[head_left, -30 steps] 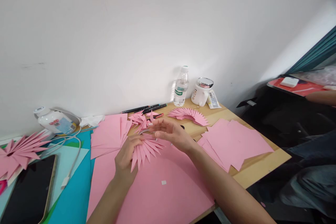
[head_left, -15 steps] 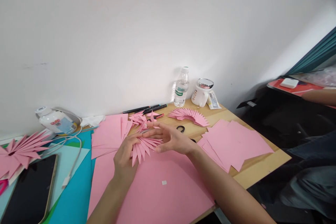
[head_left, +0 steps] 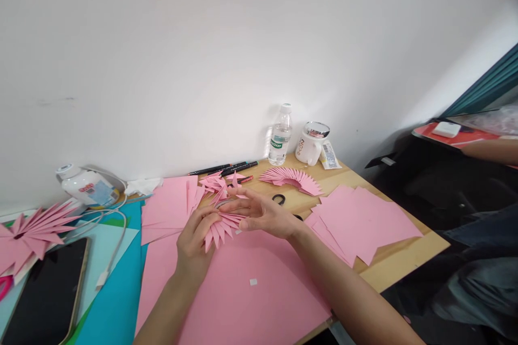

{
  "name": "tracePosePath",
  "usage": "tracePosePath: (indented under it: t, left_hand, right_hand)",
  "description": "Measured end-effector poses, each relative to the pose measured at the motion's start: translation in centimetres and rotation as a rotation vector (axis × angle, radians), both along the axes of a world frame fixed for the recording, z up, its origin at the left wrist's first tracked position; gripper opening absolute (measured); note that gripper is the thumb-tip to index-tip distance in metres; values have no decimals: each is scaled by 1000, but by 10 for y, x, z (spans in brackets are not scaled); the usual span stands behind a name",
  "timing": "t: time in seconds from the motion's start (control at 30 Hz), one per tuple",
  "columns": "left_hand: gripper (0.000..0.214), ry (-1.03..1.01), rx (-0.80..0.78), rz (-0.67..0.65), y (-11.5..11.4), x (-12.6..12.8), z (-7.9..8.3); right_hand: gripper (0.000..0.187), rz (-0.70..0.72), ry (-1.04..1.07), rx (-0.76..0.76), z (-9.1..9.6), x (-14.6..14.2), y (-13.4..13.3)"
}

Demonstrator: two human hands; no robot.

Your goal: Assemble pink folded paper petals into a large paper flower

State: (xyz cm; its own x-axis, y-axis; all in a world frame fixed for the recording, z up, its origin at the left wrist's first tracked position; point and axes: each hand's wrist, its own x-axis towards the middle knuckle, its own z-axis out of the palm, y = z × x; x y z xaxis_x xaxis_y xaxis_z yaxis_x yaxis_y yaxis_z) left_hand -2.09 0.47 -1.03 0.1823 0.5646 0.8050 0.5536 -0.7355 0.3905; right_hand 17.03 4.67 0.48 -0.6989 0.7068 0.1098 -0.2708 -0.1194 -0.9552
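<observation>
Between my hands is a pink folded-paper fan (head_left: 218, 230) with several pointed pleats spreading downward. My left hand (head_left: 197, 240) is closed round its left side, fingers bent over the top. On the other side, my right hand (head_left: 265, 215) has its fingers stretched over the upper edge and its thumb at the right pleats, so the fan lies in its grip. The fan's back and upper part are hidden by my fingers. Below lies a large pink sheet (head_left: 259, 302) with a small white square (head_left: 253, 282) on it.
A curved pink pleated piece (head_left: 290, 179) lies behind my right hand, near a black ring (head_left: 278, 199). Pink sheets (head_left: 364, 221) lie right. A water bottle (head_left: 280, 137) and mug (head_left: 311, 144) stand by the wall. Left are a phone (head_left: 48, 291) and a pink paper star (head_left: 30, 234).
My left fingers have shifted slightly right and over the fan, covering more of its top. The fan has turned a little; a white patch now shows beneath its right edge.
</observation>
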Motion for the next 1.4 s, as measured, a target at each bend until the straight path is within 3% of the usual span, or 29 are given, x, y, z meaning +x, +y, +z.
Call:
tracePosePath:
  t: [0.17,0.3,0.43,0.7,0.93,1.13,1.4]
  left_hand:
    - [24,20,-5,-40,2,-2,-3]
    - [24,78,-7,-11,4,-4,-5]
    - [26,90,12,-36,3,-6,-5]
    - [26,179,9,-207,3,-2,-2]
    - [26,200,-29,-208,1,-4,-1]
    - [33,221,51,-107,4,-5,-4]
    - [37,313,86,-102,6,-4,-4]
  right_hand:
    - [53,-12,31,-26,3,-1,-1]
    - [23,-212,-60,-2,0,-4,1]
    - [24,-340,-71,16,-6,-5,5]
    - [24,-197,-85,61,1,-1,4]
    - [18,-39,-132,217,5,8,4]
    - [53,-74,-252,258,2,3,-1]
    - [52,-191,-364,198,-2,-3,-4]
